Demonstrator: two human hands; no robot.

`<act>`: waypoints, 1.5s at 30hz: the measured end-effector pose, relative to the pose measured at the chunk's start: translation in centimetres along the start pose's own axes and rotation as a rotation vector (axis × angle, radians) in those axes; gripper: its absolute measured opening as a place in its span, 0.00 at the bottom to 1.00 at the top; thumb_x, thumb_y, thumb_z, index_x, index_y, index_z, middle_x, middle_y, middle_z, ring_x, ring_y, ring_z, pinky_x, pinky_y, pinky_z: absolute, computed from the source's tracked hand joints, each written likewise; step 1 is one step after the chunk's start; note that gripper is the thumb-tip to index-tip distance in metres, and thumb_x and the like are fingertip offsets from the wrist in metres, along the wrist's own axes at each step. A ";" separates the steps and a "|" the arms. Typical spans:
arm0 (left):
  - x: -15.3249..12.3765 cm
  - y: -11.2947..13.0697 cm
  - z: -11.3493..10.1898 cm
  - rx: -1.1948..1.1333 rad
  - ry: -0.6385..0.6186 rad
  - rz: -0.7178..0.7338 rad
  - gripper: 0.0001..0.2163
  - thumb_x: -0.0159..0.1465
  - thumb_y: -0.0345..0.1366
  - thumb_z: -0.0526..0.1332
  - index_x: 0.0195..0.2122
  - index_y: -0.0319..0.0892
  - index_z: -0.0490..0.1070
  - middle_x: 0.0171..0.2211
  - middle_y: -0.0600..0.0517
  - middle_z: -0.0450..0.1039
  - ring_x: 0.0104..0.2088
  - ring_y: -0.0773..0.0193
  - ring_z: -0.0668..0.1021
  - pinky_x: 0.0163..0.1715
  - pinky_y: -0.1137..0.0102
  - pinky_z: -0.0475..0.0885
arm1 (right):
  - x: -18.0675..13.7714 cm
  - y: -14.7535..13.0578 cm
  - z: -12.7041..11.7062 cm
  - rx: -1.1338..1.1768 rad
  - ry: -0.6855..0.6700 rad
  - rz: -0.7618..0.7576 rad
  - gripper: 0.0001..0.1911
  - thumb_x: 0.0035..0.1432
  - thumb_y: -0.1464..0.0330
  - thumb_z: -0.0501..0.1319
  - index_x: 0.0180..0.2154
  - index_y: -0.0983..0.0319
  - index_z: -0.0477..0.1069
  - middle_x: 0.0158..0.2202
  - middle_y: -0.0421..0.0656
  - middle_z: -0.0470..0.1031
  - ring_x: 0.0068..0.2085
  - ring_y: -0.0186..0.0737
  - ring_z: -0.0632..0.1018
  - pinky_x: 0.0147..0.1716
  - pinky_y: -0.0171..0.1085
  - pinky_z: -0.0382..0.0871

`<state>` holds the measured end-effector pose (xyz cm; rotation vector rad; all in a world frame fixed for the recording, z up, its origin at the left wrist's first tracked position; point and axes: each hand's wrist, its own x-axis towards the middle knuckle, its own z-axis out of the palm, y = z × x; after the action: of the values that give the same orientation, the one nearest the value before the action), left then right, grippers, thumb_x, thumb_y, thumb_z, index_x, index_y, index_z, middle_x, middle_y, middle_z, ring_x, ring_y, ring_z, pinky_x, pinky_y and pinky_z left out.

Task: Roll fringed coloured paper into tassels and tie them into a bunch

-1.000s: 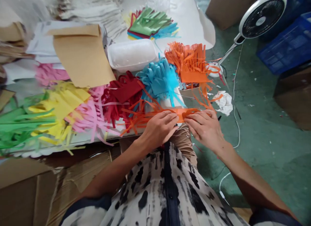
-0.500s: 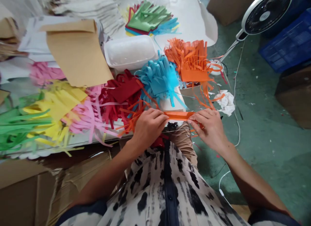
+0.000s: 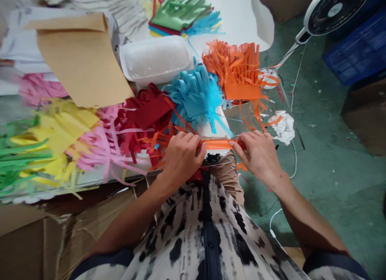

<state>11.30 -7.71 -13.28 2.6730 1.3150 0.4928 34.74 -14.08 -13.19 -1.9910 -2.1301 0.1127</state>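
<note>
An orange paper fringe [image 3: 217, 144] is stretched level between my hands, its solid band folded or rolled narrow in the middle. My left hand [image 3: 184, 153] pinches one end, with loose orange strips spilling out to its left. My right hand [image 3: 257, 153] grips the other end between thumb and fingers; a few orange strips show below it. Just beyond the hands lie a blue paper fringe [image 3: 196, 103] and a stack of orange paper fringes [image 3: 243, 91]. To the left is a dark red paper fringe [image 3: 153, 113].
Pink [image 3: 101, 151], yellow [image 3: 66, 127] and green [image 3: 24, 163] fringes spread along the table's left. A white plastic tub [image 3: 155, 59] and a brown paper envelope [image 3: 81, 63] lie behind. A fan [image 3: 334, 11] stands on the floor at right, near a blue crate [image 3: 358, 51].
The view has shifted slightly, moving the table items leftward. Both hands keep hold of the orange fringe, and its visible band looks a little shorter between them.
</note>
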 end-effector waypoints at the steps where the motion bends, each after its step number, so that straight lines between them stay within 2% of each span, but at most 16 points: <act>1: 0.0 0.0 0.1 0.012 0.000 0.003 0.09 0.71 0.35 0.61 0.32 0.43 0.72 0.32 0.48 0.77 0.38 0.53 0.75 0.39 0.59 0.67 | 0.1 0.0 0.0 -0.012 -0.004 0.002 0.22 0.76 0.54 0.52 0.33 0.58 0.71 0.32 0.44 0.80 0.37 0.47 0.74 0.40 0.46 0.54; 5: 0.0 0.1 0.4 0.067 0.000 -0.011 0.09 0.71 0.35 0.60 0.32 0.43 0.71 0.32 0.46 0.76 0.38 0.50 0.75 0.38 0.57 0.68 | 0.1 -0.3 0.2 -0.061 0.012 0.010 0.19 0.75 0.56 0.54 0.33 0.58 0.71 0.31 0.44 0.80 0.38 0.49 0.75 0.41 0.48 0.55; 7: -0.1 0.2 0.6 0.079 0.018 -0.024 0.06 0.71 0.35 0.60 0.36 0.42 0.73 0.34 0.45 0.76 0.39 0.49 0.76 0.39 0.56 0.70 | -0.2 -0.8 0.2 -0.102 0.056 0.022 0.16 0.74 0.57 0.56 0.36 0.59 0.72 0.34 0.46 0.81 0.41 0.51 0.75 0.43 0.49 0.57; 10: -0.3 0.5 0.6 0.051 0.102 0.040 0.09 0.72 0.33 0.60 0.51 0.41 0.74 0.47 0.42 0.79 0.49 0.48 0.77 0.49 0.54 0.72 | -0.7 -1.7 0.0 -0.133 0.156 -0.010 0.11 0.75 0.62 0.56 0.48 0.58 0.74 0.48 0.49 0.83 0.51 0.54 0.76 0.49 0.53 0.58; 12: -0.3 0.7 0.5 0.025 0.125 0.196 0.13 0.74 0.30 0.59 0.57 0.46 0.73 0.54 0.46 0.79 0.57 0.51 0.76 0.57 0.53 0.70 | -1.2 -2.1 0.0 -0.098 0.166 -0.133 0.12 0.76 0.67 0.54 0.54 0.53 0.74 0.54 0.42 0.83 0.56 0.50 0.76 0.53 0.53 0.57; 15: -0.4 0.2 0.2 0.009 0.030 0.423 0.13 0.76 0.27 0.55 0.54 0.49 0.75 0.51 0.53 0.82 0.55 0.58 0.79 0.66 0.51 0.65 | -2.2 -1.6 0.4 -0.035 0.111 -0.309 0.16 0.76 0.72 0.54 0.55 0.48 0.73 0.55 0.35 0.83 0.55 0.43 0.78 0.54 0.51 0.58; 17: -0.6 -1.1 -0.2 -0.004 -0.014 0.484 0.13 0.76 0.28 0.55 0.54 0.49 0.75 0.51 0.55 0.83 0.52 0.60 0.80 0.69 0.49 0.63 | -3.3 -0.2 0.8 -0.012 0.134 -0.342 0.18 0.75 0.74 0.55 0.58 0.49 0.72 0.57 0.36 0.83 0.55 0.42 0.80 0.54 0.51 0.60; 20: -1.4 -3.7 -1.4 -0.011 0.017 0.456 0.13 0.75 0.28 0.57 0.52 0.51 0.77 0.51 0.57 0.83 0.53 0.60 0.81 0.71 0.45 0.61 | -4.8 2.2 1.2 0.004 0.192 -0.354 0.24 0.71 0.74 0.57 0.63 0.50 0.68 0.59 0.39 0.81 0.58 0.48 0.80 0.56 0.54 0.62; 23: -2.0 -5.0 -2.8 -0.010 0.127 0.342 0.12 0.70 0.27 0.59 0.41 0.52 0.79 0.46 0.58 0.83 0.55 0.56 0.80 0.74 0.42 0.55 | -5.5 3.2 0.9 0.001 0.153 -0.332 0.27 0.67 0.73 0.59 0.64 0.48 0.69 0.61 0.39 0.80 0.62 0.54 0.78 0.62 0.60 0.60; 26: -1.7 -3.4 -3.2 -0.048 0.163 0.359 0.10 0.69 0.28 0.61 0.40 0.51 0.78 0.48 0.57 0.83 0.57 0.55 0.78 0.71 0.46 0.62 | -5.0 2.8 0.1 -0.015 0.156 -0.348 0.23 0.66 0.72 0.60 0.59 0.49 0.73 0.58 0.37 0.82 0.63 0.55 0.77 0.66 0.62 0.56; 29: -0.6 -0.8 -2.0 -0.077 0.037 0.488 0.11 0.70 0.27 0.59 0.48 0.46 0.78 0.51 0.51 0.82 0.55 0.55 0.77 0.59 0.57 0.74 | -4.2 2.0 -0.8 -0.033 0.178 -0.367 0.19 0.64 0.71 0.59 0.54 0.52 0.76 0.54 0.37 0.84 0.64 0.54 0.77 0.68 0.62 0.53; 32: 0.7 0.4 -0.4 -0.046 -0.083 0.508 0.10 0.72 0.26 0.57 0.44 0.40 0.78 0.46 0.46 0.81 0.47 0.55 0.78 0.49 0.60 0.77 | -3.7 1.1 -1.2 -0.038 0.180 -0.320 0.16 0.63 0.71 0.60 0.50 0.51 0.77 0.53 0.36 0.85 0.64 0.53 0.75 0.70 0.61 0.51; 34: 1.2 0.4 0.2 -0.033 -0.111 0.491 0.10 0.72 0.27 0.56 0.42 0.39 0.78 0.43 0.44 0.80 0.43 0.55 0.77 0.45 0.61 0.77 | -3.5 0.5 -1.0 -0.042 0.207 -0.299 0.14 0.65 0.70 0.61 0.51 0.51 0.77 0.55 0.38 0.83 0.63 0.52 0.75 0.70 0.60 0.51; 38: 1.3 -0.1 0.1 -0.068 -0.086 0.481 0.09 0.73 0.29 0.57 0.45 0.39 0.78 0.44 0.45 0.80 0.44 0.55 0.77 0.48 0.61 0.76 | -2.7 -0.8 -0.1 -0.043 0.187 -0.274 0.12 0.70 0.65 0.61 0.53 0.51 0.76 0.51 0.41 0.83 0.56 0.49 0.77 0.63 0.55 0.57; 41: 1.1 -0.2 -0.1 -0.097 -0.056 0.469 0.07 0.73 0.32 0.60 0.46 0.40 0.77 0.44 0.46 0.80 0.45 0.56 0.77 0.50 0.62 0.76 | -1.9 -1.1 0.4 -0.018 0.138 -0.277 0.09 0.73 0.66 0.59 0.50 0.53 0.77 0.47 0.40 0.84 0.52 0.45 0.77 0.59 0.52 0.57; 45: 1.3 -0.2 0.3 -0.098 -0.026 0.466 0.06 0.73 0.32 0.61 0.45 0.39 0.77 0.44 0.46 0.80 0.45 0.56 0.77 0.49 0.62 0.76 | -1.4 -1.3 0.6 -0.008 0.157 -0.250 0.09 0.75 0.68 0.57 0.45 0.56 0.76 0.45 0.40 0.84 0.51 0.43 0.77 0.58 0.50 0.56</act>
<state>12.00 -6.58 -13.30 2.8821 0.6304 0.5476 33.40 -15.54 -13.60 -1.6597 -2.2556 -0.0905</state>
